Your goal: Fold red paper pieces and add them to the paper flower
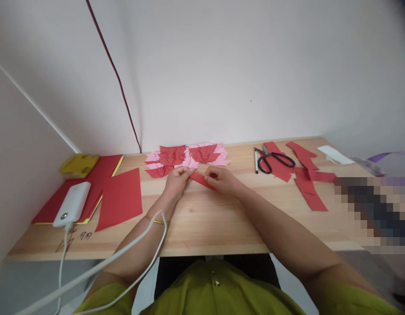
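A narrow strip of red paper (201, 179) slants between my two hands over the middle of the table. Its left end is pinched in my left hand (178, 178), thumb against fingers. Curled fingers of my right hand (222, 179) grip the strip nearer its right end. Just beyond my hands lie several folded red paper pieces (172, 155) and folded pink paper pieces (223, 159), layered in two rows with pointed tips. My hands partly hide the near edge of these pieces.
Black-handled scissors (271, 162), a pen (256, 161) and red paper scraps (309, 188) lie right, near a white paper piece (335, 155). At left are a red sheet (120, 199), a white power bank (72, 204) with a cable, and a yellow packet (80, 165). The wall borders the table's back.
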`<state>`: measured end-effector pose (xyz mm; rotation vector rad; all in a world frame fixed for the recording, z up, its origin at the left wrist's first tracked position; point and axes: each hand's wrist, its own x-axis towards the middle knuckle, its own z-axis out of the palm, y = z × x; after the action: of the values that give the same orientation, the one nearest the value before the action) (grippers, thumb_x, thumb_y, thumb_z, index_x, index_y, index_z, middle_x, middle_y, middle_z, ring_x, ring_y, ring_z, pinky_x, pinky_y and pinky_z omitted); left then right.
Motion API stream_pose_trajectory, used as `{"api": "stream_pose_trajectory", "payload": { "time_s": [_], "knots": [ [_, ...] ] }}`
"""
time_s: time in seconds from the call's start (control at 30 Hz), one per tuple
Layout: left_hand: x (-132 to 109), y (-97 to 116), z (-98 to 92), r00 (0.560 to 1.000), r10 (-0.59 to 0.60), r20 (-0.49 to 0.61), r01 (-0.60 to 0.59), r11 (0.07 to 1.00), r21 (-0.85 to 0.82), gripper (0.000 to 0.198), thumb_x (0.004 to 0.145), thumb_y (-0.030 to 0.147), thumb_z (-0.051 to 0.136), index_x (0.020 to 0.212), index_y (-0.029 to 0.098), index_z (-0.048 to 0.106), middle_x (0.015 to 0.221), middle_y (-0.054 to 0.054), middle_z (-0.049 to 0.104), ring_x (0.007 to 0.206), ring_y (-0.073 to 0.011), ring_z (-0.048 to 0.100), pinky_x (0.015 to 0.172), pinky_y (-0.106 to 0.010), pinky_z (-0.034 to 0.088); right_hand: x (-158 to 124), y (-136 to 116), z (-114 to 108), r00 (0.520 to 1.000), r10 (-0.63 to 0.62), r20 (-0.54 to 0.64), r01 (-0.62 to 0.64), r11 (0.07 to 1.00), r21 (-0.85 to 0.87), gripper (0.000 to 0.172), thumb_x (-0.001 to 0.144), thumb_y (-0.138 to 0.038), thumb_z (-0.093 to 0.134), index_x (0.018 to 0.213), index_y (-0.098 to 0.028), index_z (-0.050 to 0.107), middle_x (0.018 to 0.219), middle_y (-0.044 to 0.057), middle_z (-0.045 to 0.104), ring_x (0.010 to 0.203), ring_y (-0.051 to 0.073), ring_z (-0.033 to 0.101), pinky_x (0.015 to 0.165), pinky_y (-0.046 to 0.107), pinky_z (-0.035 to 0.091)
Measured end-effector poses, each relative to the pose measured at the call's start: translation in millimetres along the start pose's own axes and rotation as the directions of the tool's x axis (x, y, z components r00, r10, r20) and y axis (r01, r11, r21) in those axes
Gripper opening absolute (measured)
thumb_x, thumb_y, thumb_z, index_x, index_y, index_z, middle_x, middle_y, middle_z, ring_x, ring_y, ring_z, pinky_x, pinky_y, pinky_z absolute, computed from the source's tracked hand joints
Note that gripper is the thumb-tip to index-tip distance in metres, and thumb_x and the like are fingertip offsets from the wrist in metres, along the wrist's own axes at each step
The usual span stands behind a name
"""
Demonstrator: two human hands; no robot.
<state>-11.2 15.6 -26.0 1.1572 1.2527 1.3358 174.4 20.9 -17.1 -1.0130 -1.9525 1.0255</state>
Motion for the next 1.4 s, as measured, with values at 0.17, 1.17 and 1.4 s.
{"api": "stream_pose_trajectory", "payload": {
  "time_s": [0.17,1.17,1.4],
  "knots": [
    [6,7,-6.2,0.991,-0.104,-0.081,0.073,0.945,-0.32,0.028,0.062,0.037,0.074,0.067,0.013,0.061,0.061,0.0,0.059,0.052,-0.0064,0.049,0.056,-0.021,0.039,2,4,-3,0.996,0.075,-0.039,-0.071,0.993,0.096,0.015,0.076,-0.03,0.053,0.069,-0.017,0.051,0.061,-0.004,0.045,0.055,0.009,0.038,0.052,0.022,0.03],
    [-14,-8,17.4,0.979,-0.081,0.188,0.12,0.971,-0.208,0.02,0.063,0.027,0.074,0.072,0.012,0.064,0.067,-0.001,0.064,0.06,-0.01,0.054,0.062,-0.023,0.041,2,3,7,0.999,0.042,-0.019,-0.038,0.987,0.156,0.018,0.075,-0.033,0.053,0.067,-0.017,0.051,0.064,-0.003,0.046,0.058,0.009,0.04,0.055,0.022,0.032],
    [-14,-5,17.3,0.972,-0.117,0.203,0.159,0.965,-0.209,0.021,0.062,0.029,0.075,0.072,0.012,0.065,0.065,-0.001,0.064,0.059,-0.01,0.055,0.061,-0.023,0.042,2,6,7,0.999,0.012,-0.039,-0.005,0.986,0.164,0.021,0.076,-0.033,0.053,0.064,-0.017,0.048,0.065,-0.003,0.044,0.059,0.009,0.038,0.056,0.023,0.031]
  ]
}}
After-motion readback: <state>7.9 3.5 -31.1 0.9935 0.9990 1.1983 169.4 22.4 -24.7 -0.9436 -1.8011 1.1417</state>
